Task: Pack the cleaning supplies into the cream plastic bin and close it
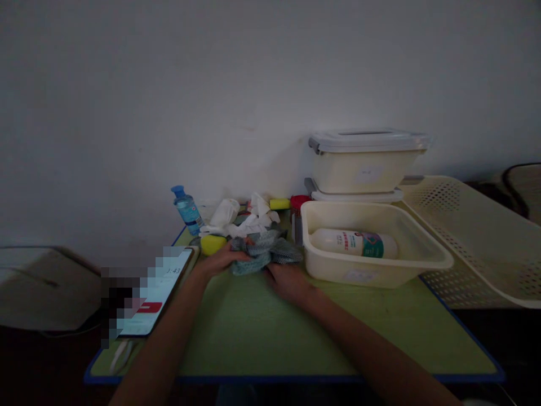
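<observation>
Left hand: reaching in from the near side, its thumb and fingers closing on the left part of a crumpled grey-green cloth; the fingers are bunching the fabric and are partly disappearing into it.

Right hand: touching the lower right part of the same cloth, its fingertips passing under the folds; the cloth is hiding them, so how far the fingers are closing cannot be told.

Cloth, one: lying gathered between the two hands, above the far half of a green table with a blue edge; whether its underside is touching the tabletop cannot be told.

Yellow item, one: sitting just beside the left hand.

White crumpled material: spreading directly behind the cloth.

Blue bottle, one: leaning at the far left, its pump-like top tilting left.

Yellow block, one, and red-topped container, one: standing near each other towards the wall.

Open cream tub, one: resting to the right of the right hand, holding a white bottle that is lying on its side.

Lidded cream box, one: sitting behind the tub, on top of another pale lid.

Perforated basket, one: extending at the far right.

Phone, one: lying left of the left forearm, its screen glowing.
</observation>
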Demonstrator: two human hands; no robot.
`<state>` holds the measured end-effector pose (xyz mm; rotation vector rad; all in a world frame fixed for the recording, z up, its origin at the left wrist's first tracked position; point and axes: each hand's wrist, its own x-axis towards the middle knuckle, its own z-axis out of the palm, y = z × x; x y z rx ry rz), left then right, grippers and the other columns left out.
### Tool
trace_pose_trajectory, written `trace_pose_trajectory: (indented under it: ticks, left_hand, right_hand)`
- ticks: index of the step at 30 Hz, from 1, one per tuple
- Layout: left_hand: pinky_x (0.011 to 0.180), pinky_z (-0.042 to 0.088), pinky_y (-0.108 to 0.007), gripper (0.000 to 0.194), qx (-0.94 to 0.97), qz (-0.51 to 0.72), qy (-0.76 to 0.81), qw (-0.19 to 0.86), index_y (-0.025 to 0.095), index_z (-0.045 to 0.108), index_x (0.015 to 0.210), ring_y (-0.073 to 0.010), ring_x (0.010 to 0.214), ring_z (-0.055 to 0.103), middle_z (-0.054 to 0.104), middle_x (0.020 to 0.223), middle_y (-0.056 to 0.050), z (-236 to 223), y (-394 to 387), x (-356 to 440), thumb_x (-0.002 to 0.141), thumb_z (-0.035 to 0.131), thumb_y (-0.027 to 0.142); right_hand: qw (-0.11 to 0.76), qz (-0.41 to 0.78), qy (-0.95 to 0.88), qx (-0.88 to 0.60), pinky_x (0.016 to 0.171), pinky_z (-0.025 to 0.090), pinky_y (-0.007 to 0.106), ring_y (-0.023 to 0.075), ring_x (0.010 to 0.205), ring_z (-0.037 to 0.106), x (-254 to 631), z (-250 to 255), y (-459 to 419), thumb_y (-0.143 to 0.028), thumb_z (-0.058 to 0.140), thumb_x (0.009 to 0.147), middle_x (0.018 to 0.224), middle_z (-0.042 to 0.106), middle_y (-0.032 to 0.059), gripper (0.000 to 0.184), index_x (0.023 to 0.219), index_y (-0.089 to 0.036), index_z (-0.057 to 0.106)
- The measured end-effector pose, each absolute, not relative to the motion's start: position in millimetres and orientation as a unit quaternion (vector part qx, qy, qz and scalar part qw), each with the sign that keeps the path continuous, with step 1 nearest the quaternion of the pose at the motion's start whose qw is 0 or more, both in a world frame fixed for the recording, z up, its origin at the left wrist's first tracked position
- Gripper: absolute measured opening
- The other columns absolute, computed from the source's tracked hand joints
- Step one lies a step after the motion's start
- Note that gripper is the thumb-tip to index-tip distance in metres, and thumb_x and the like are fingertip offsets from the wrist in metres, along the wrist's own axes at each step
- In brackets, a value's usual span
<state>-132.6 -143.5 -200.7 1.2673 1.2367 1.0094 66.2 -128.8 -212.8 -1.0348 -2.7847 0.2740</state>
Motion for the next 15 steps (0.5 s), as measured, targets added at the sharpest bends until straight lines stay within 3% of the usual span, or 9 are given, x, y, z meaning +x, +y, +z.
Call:
trace_pose_trajectory:
  ticks: [5, 10, 15]
  left_hand:
    - [0.086, 0.044, -0.035, 0.037, 0.692, 0.249, 0.569, 0.368, 0.014, 0.061, 0.093, -0.0206, 0.089, 0.057, 0.064, 0.096, -0.005, -206.2, -137.7, -119.2, 0.057, 0.065, 0.02]
    - [0.093, 0.039, -0.037, 0.031, 0.734, 0.284, 0.567, 0.245, 0.013, 0.062, 0.092, -0.0225, 0.099, 0.053, 0.058, 0.104, -0.009, -217.3, -132.1, -109.7, 0.061, 0.06, 0.013]
    - [0.1, 0.033, -0.042, 0.042, 0.725, 0.327, 0.572, 0.201, 0.016, 0.059, 0.104, -0.0276, 0.113, 0.046, 0.055, 0.116, -0.01, -236.7, -128.1, -104.2, 0.062, 0.056, 0.01]
  right_hand:
    - [0.078, 0.086, -0.923, -0.366, 0.083, 0.042, 0.031, 0.0221, 0.094, 0.06, 64.3, -214.9, -128.8, -0.023, 0.035, 0.089, 0.105, 0.063, 0.0127, 0.031, 0.103, -0.014, 0.061]
    - [0.068, 0.076, -0.918, -0.384, 0.081, 0.044, 0.031, 0.0227, 0.092, 0.06, 63.0, -213.6, -130.1, -0.024, 0.037, 0.088, 0.104, 0.063, 0.0134, 0.03, 0.101, -0.014, 0.061]
    - [0.058, 0.069, -0.912, -0.4, 0.074, 0.047, 0.031, 0.0231, 0.085, 0.063, 64.3, -212.3, -130.7, -0.025, 0.037, 0.088, 0.094, 0.066, 0.0146, 0.029, 0.098, -0.013, 0.061]
